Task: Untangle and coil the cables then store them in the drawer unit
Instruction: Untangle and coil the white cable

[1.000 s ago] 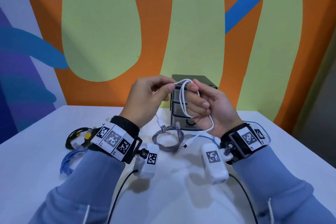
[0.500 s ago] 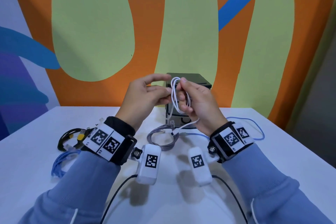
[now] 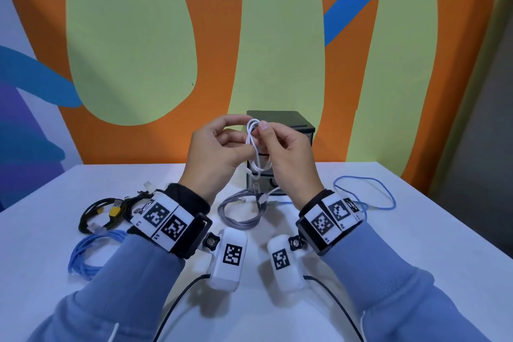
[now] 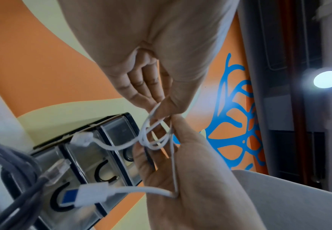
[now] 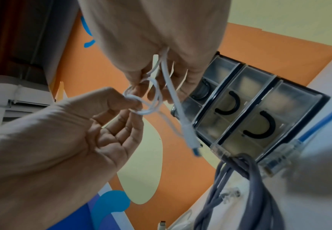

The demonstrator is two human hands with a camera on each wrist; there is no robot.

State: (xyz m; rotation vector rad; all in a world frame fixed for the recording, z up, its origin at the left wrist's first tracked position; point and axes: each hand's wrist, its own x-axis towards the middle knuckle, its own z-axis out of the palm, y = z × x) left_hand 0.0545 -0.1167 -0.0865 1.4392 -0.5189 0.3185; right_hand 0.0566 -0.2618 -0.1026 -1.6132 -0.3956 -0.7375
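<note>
Both hands pinch the white cable (image 3: 253, 144), left hand (image 3: 215, 157) at its 9 o'clock, right hand (image 3: 288, 159) at 3, loops raised above the counter (image 3: 416, 244) before the drawer unit (image 3: 301, 126). A grey cable (image 3: 241, 209) lies coiled at 6 o'clock, below.

white table (image 3: 416, 230) has the drawer unit (image 3: 305, 130) behind the hands, grey cable (image 3: 238, 219) below them, black cable (image 3: 94, 214) and blue coil (image 3: 88, 255) off left.
</note>
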